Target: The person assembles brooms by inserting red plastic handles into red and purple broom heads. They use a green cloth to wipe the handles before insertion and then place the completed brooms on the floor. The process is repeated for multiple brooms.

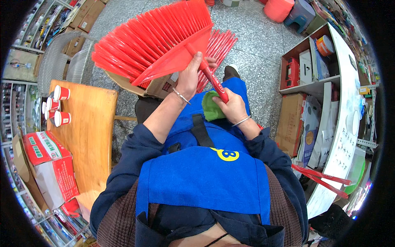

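Note:
A red broom head (164,45) with long stiff bristles is held up in front of me, its bristles pointing away and to the left. My left hand (192,76) is closed round the neck where the bristle block meets the short red socket (214,81). At the near end of that socket my right hand (233,108) is closed on a green cloth (212,108), with its fingers against the socket's end. Part of the cloth hangs below the thumb over my blue apron (197,181). Whether the cloth wraps the socket cannot be seen.
Several red sticks (224,45) lie on the speckled floor beyond the broom, beside an open cardboard box (160,86). Left stands a wooden table (88,140) with paper cups (62,118) and a red-and-white carton (49,152). A white-topped shelf unit (343,136) stands right.

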A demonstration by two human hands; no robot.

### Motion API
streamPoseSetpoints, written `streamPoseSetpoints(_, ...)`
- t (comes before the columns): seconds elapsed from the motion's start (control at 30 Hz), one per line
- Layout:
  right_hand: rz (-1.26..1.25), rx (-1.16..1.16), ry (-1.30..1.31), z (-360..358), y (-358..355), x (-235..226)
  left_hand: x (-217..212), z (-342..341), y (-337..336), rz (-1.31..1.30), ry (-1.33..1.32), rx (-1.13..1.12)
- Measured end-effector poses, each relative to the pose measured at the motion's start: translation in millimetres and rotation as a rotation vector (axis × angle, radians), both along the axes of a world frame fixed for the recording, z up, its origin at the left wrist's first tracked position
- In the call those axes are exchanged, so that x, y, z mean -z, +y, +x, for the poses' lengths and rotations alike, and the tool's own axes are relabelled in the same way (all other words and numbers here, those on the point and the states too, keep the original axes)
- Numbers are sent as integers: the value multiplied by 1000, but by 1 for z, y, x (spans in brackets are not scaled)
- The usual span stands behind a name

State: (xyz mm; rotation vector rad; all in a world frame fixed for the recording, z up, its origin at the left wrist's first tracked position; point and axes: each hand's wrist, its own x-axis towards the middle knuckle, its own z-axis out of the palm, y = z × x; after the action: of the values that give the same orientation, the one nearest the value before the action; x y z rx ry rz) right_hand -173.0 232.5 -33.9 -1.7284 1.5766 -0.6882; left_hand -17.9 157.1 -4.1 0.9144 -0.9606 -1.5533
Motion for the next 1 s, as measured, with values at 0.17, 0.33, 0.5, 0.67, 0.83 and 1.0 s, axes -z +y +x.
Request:
streamPoseSetpoints(0.17, 64, -54, -158, -4, -2, 16, 0, 2, 3, 27, 11, 18)
streamPoseSetpoints(0.33, 89, -70, -393, -5, -1, 28, 2, 2, 5, 10, 22, 28)
streamPoseSetpoints(0.5, 221, -93, -467, -11, -3, 28, 3, 2, 2, 65, 17, 62)
streamPoseSetpoints(0.67, 412, -19, -765, -36, -13, 34, -3, 3, 0, 76, 226, 152)
streamPoseSetpoints(0.83, 174, 689, -851, -71, -41, 8, 1, 10, 3, 48, 345, 219)
streamPoseSetpoints(1.0, -307, 268, -667, -51, -58, -57, 10, 1, 8, 93, 188, 242)
